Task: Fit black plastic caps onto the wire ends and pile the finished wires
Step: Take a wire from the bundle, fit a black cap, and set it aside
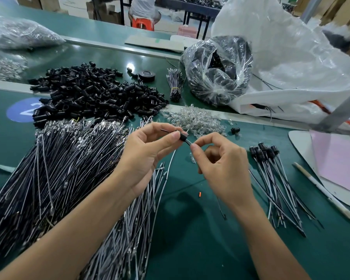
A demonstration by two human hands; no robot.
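My left hand [150, 146] pinches a black plastic cap [183, 136] between thumb and fingers above the green table. My right hand [218, 158] pinches the wire [188, 142] just below the cap; a thin wire end sticks out past the cap at the upper left. A large heap of loose black caps [93, 93] lies at the back left. Bare black and grey wires [55, 170] spread under my left forearm. A small pile of finished capped wires [275, 174] lies to the right.
Clear small parts [196, 120] are heaped behind my hands, one stray black cap [235, 130] beside them. A clear bag of black parts [218, 71], a big white sack [291, 63], a tied wire bundle [175, 83] and a tape roll [147, 75] stand behind. A pen [323, 193] and pink paper [339, 164] lie right.
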